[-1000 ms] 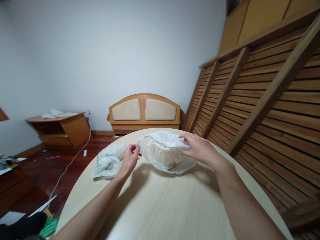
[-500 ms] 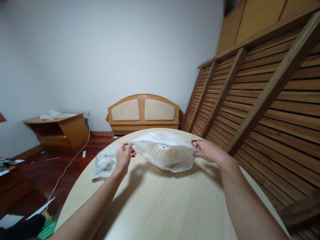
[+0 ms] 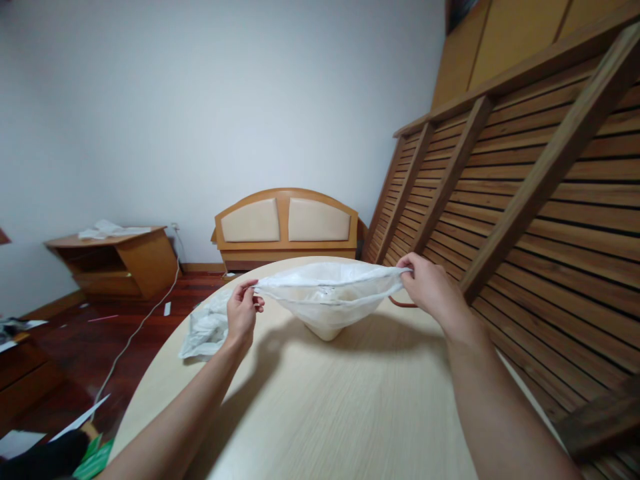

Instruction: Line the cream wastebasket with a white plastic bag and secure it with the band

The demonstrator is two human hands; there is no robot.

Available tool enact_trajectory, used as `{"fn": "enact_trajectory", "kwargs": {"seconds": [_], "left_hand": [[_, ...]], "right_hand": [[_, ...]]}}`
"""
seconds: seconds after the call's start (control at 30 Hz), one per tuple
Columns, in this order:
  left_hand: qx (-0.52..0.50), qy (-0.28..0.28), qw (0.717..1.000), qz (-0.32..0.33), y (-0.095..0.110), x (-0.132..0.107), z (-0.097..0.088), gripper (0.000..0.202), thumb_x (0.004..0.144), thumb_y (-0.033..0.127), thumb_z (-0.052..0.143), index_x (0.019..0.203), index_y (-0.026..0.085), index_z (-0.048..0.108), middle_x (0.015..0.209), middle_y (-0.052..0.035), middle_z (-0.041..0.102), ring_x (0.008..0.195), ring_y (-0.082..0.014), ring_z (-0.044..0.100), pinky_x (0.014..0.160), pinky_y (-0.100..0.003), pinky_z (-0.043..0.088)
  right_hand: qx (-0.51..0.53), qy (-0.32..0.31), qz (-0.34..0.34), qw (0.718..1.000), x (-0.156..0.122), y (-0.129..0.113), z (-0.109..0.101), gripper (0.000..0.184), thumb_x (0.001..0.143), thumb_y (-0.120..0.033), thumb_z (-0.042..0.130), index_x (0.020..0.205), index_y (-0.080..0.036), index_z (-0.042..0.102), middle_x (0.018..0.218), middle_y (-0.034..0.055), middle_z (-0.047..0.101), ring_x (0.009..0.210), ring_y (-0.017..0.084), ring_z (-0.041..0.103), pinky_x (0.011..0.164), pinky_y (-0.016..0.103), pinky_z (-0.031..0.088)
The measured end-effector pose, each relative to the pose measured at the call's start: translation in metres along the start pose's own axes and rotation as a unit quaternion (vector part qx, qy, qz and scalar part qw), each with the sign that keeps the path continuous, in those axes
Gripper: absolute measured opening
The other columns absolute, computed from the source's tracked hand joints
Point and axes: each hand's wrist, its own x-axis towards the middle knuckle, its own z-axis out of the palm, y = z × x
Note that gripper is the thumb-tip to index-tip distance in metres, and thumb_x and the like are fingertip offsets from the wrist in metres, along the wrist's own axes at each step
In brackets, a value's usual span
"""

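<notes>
A thin white translucent bag (image 3: 340, 310) hangs stretched between my hands above the round table (image 3: 360, 407), its mouth drawn into a wide, narrow opening. Something pale cream shows dimly inside it; what it is I cannot make out. At the bag's left corner, my left hand (image 3: 243, 312) pinches the edge between thumb and finger. My right hand (image 3: 425, 280) grips the opposite corner, slightly higher. Beneath the right hand, a thin brown curved piece (image 3: 403, 304) rests near the table's far edge. Left of my left hand lies a crumpled whitish plastic bag (image 3: 206, 330).
Slatted wooden panels (image 3: 530, 193) lean close along the right side. A wooden headboard (image 3: 285, 220) stands beyond the table. To the left, a low cabinet (image 3: 145, 263) bears white papers, and a white cable (image 3: 145, 323) runs over the dark red floor.
My right hand has moved up and slightly right, and my left hand slightly left. The bag's mouth is pulled wider and narrower, its bottom now hanging to a point. The brown curved piece has left my right hand.
</notes>
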Motion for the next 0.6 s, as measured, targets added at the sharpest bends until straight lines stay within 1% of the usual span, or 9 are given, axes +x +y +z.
{"fn": "enact_trajectory", "kwargs": {"seconds": [0.1,0.2,0.33,0.4,0.47,0.53,0.6], "left_hand": [[-0.007,0.022,1.0,0.013,0.002,0.001,-0.002,0.04,0.068,0.04,0.062,0.099,0.015,0.063,0.057,0.0051,0.053,0.049,-0.0091,0.051,0.044,-0.016,0.037],[-0.014,0.036,0.999,0.029,0.005,0.0,-0.003,0.04,0.066,0.037,0.063,0.099,0.014,0.063,0.064,0.0039,0.054,0.052,-0.0088,0.051,0.044,-0.016,0.036],[0.0,0.027,0.997,0.073,0.006,-0.001,-0.002,0.044,0.067,0.033,0.071,0.107,0.016,0.064,0.071,0.0028,0.056,0.056,-0.0081,0.05,0.046,-0.016,0.037],[0.025,0.015,0.994,0.106,0.005,-0.002,-0.003,0.043,0.072,0.037,0.072,0.109,0.016,0.064,0.072,0.002,0.057,0.055,-0.0078,0.048,0.046,-0.017,0.037],[0.059,0.012,0.988,0.141,0.003,-0.002,-0.003,0.037,0.079,0.041,0.069,0.106,0.016,0.065,0.076,0.0006,0.059,0.056,-0.0085,0.048,0.047,-0.018,0.04],[0.098,0.024,0.976,0.194,0.004,-0.003,-0.003,0.029,0.083,0.041,0.066,0.1,0.017,0.065,0.086,-0.0031,0.061,0.068,-0.0113,0.055,0.052,-0.018,0.043],[0.127,0.043,0.959,0.248,0.006,-0.006,-0.002,0.024,0.085,0.04,0.065,0.095,0.018,0.066,0.104,-0.0076,0.062,0.089,-0.0162,0.06,0.056,-0.019,0.046]], "right_hand": [[0.055,0.036,-0.007,0.998,0.001,0.002,-0.002,0.023,0.086,-0.021,0.047,0.096,-0.025,0.068,0.082,0.0056,0.074,0.075,0.023,0.066,0.064,0.029,0.041],[0.091,0.06,-0.007,0.994,0.002,0.005,-0.002,0.027,0.084,-0.018,0.048,0.098,-0.025,0.07,0.085,0.0049,0.075,0.075,0.022,0.067,0.064,0.028,0.042],[0.065,0.072,-0.001,0.995,0.003,0.008,-0.004,0.03,0.085,-0.017,0.046,0.097,-0.025,0.072,0.092,0.0064,0.075,0.081,0.024,0.068,0.067,0.031,0.043],[0.031,0.066,-0.001,0.997,0.003,0.011,-0.004,0.031,0.085,-0.016,0.045,0.096,-0.024,0.073,0.094,0.0082,0.075,0.084,0.025,0.068,0.07,0.032,0.044],[0.001,0.05,-0.001,0.999,0.003,0.017,-0.002,0.031,0.086,-0.015,0.045,0.095,-0.023,0.073,0.096,0.0093,0.074,0.088,0.026,0.068,0.073,0.034,0.045],[-0.019,0.018,-0.01,1.0,0.004,0.024,0.001,0.03,0.085,-0.015,0.046,0.095,-0.022,0.074,0.099,0.0099,0.074,0.092,0.026,0.068,0.078,0.034,0.047],[-0.035,-0.017,-0.031,0.999,0.003,0.03,0.004,0.026,0.084,-0.018,0.051,0.097,-0.02,0.073,0.103,0.0116,0.073,0.098,0.027,0.068,0.084,0.036,0.049]]}}
